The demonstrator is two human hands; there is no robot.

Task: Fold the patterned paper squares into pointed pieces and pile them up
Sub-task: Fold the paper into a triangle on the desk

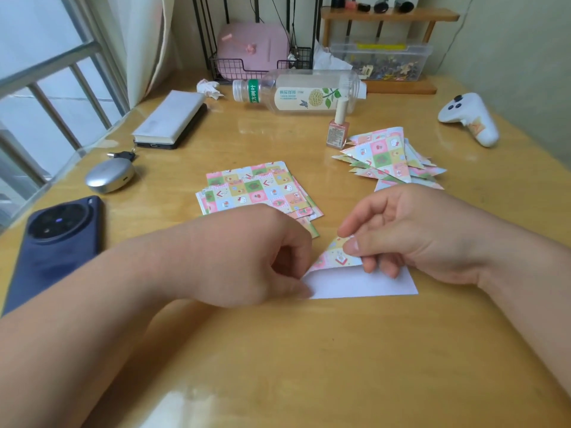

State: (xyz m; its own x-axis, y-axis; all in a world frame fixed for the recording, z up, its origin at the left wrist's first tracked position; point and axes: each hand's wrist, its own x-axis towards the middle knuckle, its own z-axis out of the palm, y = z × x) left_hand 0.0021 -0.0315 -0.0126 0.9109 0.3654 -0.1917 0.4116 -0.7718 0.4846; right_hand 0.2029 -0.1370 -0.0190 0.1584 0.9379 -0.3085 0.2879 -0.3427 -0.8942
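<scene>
A paper square (364, 285) lies white side up on the table (309, 366) near its front edge, with one patterned corner turned over into a triangular flap. The left hand (262, 257), fingers curled, closes thumb and forefinger on the sheet's left corner, while the right hand (417, 236) pinches the flap between thumb and forefinger, its other fingers loosely bent above the white area. Behind the hands lie the stack of flat squares (259, 189) and, to the right beside a nail-polish bottle (338, 131), the pile of pointed pieces (389, 159).
</scene>
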